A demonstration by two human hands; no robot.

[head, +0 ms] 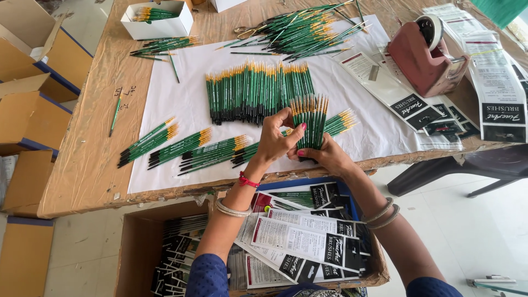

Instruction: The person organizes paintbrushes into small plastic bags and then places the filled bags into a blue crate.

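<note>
- White paper (165,104) covers a brown table, keeping sorted rows of green paintbrushes (256,91) tidy.
- Right hand (327,155) closes around a small brush bundle (311,120), upright above the table's near edge.
- Left hand (275,140) pinches its side, apparently evening it.

White-black sleeves (308,242) — carton (132,247), table-right (495,82)

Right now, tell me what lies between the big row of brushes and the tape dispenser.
In the head view, only bare white paper lies between the row of brushes and the tape dispenser.
</note>
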